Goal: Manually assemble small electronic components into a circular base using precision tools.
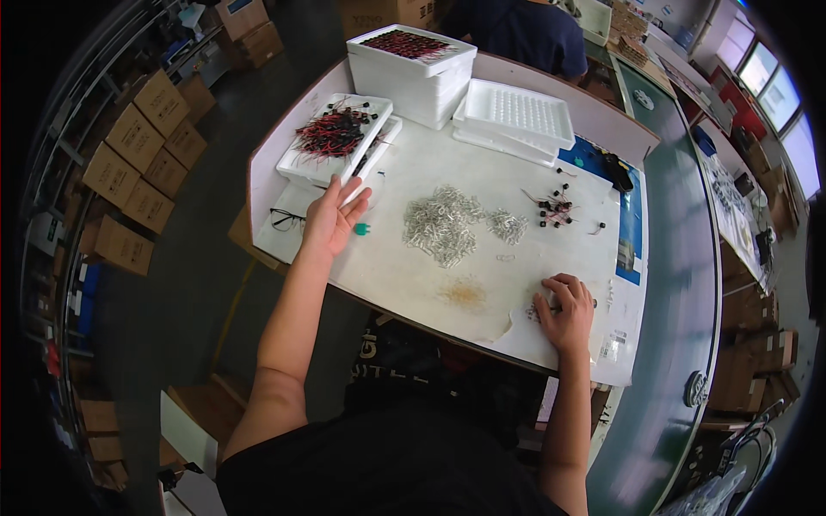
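Observation:
My left hand (pixel 335 217) is raised over the left side of the white worktable, fingers apart and nothing in them. Just beyond its fingertips a white foam tray (pixel 376 112) carries a tangled heap of small black round components with red and black wires (pixel 331 134). A small green piece (pixel 362 230) lies beside the hand. At the front right, my right hand (pixel 565 314) rests on the tabletop with curled fingers; dark bits show at the fingertips, too hidden to name. Between the hands lies a big pile of small clear pieces (pixel 443 225), with a smaller pile (pixel 508 226) next to it.
Stacked foam trays (pixel 409 89) stand at the back, with white slotted trays (pixel 519 116) to their right. Loose wired components (pixel 556 209) lie at the right. Eyeglasses (pixel 286 220) sit by the left edge. A green conveyor (pixel 680 284) runs alongside; another person (pixel 525 39) is beyond the table.

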### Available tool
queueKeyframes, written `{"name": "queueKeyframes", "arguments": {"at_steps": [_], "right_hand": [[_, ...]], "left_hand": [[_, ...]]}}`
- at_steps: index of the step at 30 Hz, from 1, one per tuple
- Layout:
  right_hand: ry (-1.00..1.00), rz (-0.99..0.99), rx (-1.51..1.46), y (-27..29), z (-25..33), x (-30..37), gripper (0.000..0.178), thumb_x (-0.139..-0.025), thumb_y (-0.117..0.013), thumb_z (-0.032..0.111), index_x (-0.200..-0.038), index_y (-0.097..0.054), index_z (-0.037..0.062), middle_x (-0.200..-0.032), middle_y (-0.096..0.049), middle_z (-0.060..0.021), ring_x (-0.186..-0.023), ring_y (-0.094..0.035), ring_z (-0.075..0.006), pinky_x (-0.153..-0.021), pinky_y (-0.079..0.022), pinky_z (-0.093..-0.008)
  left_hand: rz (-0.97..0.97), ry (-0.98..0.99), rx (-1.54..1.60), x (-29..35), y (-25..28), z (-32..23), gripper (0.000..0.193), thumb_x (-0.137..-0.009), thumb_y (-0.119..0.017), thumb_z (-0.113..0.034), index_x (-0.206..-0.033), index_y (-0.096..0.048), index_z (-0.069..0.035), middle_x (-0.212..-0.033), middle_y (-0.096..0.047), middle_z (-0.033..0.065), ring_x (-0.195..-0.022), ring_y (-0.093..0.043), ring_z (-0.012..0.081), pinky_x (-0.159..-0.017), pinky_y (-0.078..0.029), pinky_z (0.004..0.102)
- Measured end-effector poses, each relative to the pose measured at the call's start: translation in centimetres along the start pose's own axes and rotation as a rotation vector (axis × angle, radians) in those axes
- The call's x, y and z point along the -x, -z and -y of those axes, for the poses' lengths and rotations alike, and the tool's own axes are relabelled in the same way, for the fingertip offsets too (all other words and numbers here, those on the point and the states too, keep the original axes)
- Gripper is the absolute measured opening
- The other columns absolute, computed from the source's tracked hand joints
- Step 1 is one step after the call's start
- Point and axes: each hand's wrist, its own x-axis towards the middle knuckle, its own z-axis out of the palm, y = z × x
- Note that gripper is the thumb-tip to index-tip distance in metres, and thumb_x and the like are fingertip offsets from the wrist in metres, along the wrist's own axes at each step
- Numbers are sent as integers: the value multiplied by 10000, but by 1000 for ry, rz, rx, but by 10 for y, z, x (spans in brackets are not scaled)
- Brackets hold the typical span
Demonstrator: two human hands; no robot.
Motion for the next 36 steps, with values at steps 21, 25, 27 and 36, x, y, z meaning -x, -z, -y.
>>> {"name": "queueKeyframes", "arguments": {"at_steps": [21,25,27,36], "right_hand": [[-28,-44,-26,2,-7,6,202,-852,-791,197,-1018,-765,86,-1100,-716,-54,-985,-664,-294,-876,-511,-430],[8,-50,-24,-2,-11,5,269,-837,-798,191,-1081,-753,88,-1147,-705,-76,-1030,-657,-316,-890,-520,-441],[-7,-32,-18,-2,-12,3,337,-827,-804,196,-1143,-747,95,-1201,-695,-102,-1083,-651,-334,-910,-527,-449],[8,-306,-280,25,-22,-17,931,-832,-864,210,-1604,-377,28,-1572,-478,-186,-1377,-536,-302,-1112,-471,-421]], "left_hand": [[-3,-368,120,-5,-7,-13,269,-1023,-633,-120,-1205,-575,70,-1269,-665,221,-1230,-685,362,-1054,-589,394],[36,-340,-14,56,17,-18,385,-1052,-611,-195,-1363,-581,30,-1329,-677,201,-1269,-672,286,-1038,-566,347],[63,-282,-67,97,17,-16,391,-1053,-604,-207,-1382,-582,3,-1325,-688,198,-1243,-690,267,-1002,-581,336],[650,303,-164,147,-73,54,568,-1021,-568,-220,-1529,-429,-6,-1232,-724,186,-879,-794,270,-656,-660,324]]}}
